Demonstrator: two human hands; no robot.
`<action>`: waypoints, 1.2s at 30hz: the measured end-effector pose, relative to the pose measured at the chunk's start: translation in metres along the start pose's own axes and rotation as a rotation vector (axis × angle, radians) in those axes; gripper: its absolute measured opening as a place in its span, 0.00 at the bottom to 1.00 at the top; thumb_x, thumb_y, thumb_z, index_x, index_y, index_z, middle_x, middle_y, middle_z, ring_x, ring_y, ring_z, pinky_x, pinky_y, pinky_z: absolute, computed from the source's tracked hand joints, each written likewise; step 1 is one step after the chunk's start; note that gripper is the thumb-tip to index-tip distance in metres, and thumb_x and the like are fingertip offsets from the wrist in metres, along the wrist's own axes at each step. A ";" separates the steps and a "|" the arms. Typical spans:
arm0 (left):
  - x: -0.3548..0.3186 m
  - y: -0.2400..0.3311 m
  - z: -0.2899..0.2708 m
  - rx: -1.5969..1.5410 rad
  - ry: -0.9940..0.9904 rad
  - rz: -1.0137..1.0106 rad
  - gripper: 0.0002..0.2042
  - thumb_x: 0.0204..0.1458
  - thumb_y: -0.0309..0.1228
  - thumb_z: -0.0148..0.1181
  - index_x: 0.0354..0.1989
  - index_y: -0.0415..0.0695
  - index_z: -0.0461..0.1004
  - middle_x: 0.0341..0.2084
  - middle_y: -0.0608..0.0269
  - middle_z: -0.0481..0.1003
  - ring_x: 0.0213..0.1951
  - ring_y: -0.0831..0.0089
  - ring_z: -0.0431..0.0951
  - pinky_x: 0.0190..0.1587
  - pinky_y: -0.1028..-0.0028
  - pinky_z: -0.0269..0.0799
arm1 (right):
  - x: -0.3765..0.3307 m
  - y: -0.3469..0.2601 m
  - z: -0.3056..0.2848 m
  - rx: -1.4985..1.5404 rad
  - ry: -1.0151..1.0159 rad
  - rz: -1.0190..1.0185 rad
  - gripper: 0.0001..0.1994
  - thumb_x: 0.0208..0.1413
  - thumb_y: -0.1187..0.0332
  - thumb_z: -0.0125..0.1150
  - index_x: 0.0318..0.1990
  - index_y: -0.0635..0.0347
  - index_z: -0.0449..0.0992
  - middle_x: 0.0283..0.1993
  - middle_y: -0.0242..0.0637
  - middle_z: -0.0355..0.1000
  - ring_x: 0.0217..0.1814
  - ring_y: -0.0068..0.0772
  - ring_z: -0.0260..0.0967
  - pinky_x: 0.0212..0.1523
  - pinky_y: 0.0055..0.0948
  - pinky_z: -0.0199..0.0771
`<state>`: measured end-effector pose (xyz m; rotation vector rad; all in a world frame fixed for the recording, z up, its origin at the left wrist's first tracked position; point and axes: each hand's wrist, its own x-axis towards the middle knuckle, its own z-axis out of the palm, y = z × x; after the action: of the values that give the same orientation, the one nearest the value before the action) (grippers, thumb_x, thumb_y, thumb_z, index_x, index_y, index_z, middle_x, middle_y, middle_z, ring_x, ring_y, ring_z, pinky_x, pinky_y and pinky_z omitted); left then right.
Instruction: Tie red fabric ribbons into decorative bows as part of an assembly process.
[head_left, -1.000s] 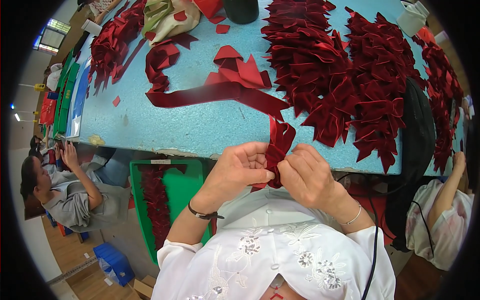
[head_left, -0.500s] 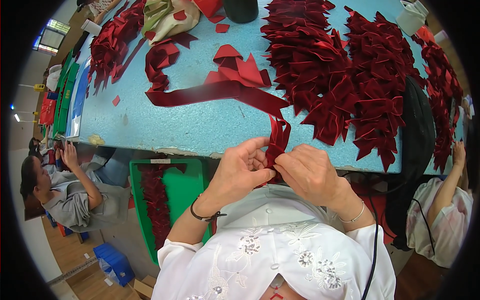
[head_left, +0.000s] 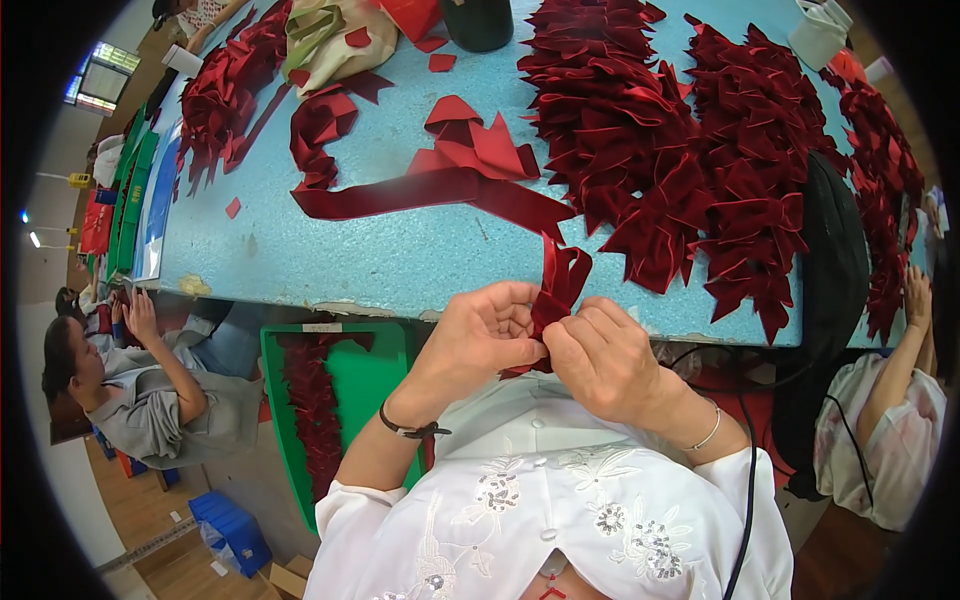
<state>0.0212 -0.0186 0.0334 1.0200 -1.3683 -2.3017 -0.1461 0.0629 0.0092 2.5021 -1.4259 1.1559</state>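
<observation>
Both hands meet at the near edge of a light blue table [head_left: 380,250]. My left hand [head_left: 480,335] and my right hand [head_left: 600,355] pinch a folded piece of dark red velvet ribbon [head_left: 560,285], looped into a bow shape between the fingertips. The ribbon runs up from the hands and back across the table as a long strip [head_left: 420,190]. A black band circles my left wrist and a thin bracelet my right.
A big heap of finished dark red bows [head_left: 690,160] covers the table's right half, with another pile [head_left: 220,100] at far left. A green crate [head_left: 350,400] holding red ribbon stands below the table edge. One seated person [head_left: 130,390] is left, another [head_left: 890,400] right.
The hands stay in place and keep working the ribbon; the fingers have closed tighter around the fold, and the loop above them has shifted slightly.
</observation>
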 end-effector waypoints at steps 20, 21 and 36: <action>0.002 -0.001 0.002 -0.199 0.047 0.051 0.13 0.52 0.22 0.55 0.46 0.34 0.70 0.36 0.62 0.75 0.36 0.82 0.73 0.37 0.83 0.68 | -0.006 0.003 -0.019 0.641 0.192 0.624 0.10 0.45 0.83 0.58 0.38 0.69 0.73 0.25 0.39 0.71 0.24 0.29 0.69 0.24 0.25 0.67; 0.002 -0.002 0.003 -0.206 0.052 0.047 0.13 0.52 0.22 0.55 0.46 0.34 0.70 0.36 0.61 0.75 0.37 0.81 0.74 0.39 0.83 0.69 | -0.006 0.004 -0.020 0.620 0.210 0.610 0.09 0.45 0.83 0.59 0.36 0.68 0.73 0.25 0.39 0.71 0.24 0.28 0.69 0.24 0.24 0.67; 0.002 -0.004 0.007 -0.245 0.045 0.079 0.17 0.48 0.19 0.59 0.48 0.33 0.69 0.38 0.59 0.75 0.36 0.77 0.76 0.40 0.79 0.73 | -0.005 0.004 -0.007 0.666 0.213 0.561 0.06 0.44 0.82 0.59 0.32 0.68 0.73 0.26 0.38 0.71 0.24 0.27 0.68 0.24 0.23 0.66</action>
<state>0.0157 -0.0129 0.0312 0.9179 -1.0576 -2.3030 -0.1553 0.0671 0.0098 2.2315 -2.0021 2.2398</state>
